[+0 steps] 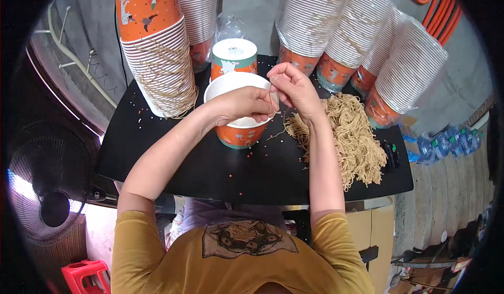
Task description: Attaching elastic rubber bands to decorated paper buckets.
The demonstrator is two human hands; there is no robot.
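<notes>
An orange-and-green printed paper bucket [241, 135] with a white rim stands upright on the black table in front of me. Over its right rim my left hand [251, 105] is closed in a pinch, its wrist crossing the bucket's mouth. My right hand [295, 90] pinches just beyond, above the rim's right side. A thin tan cord runs between the fingertips of both hands, though their grip partly hides it. To the right, under my right forearm, lies a tangled heap of tan cords [362, 147]. One loose strand trails from it towards the bucket.
A tall nested stack of buckets [160, 68] with cords hanging on its side stands at left. Plastic-wrapped stacks [404, 68] line the far right. Behind my bucket sits an upturned bucket [234, 52]. Small beads dot the black table [173, 152]. A fan [54, 209] stands lower left.
</notes>
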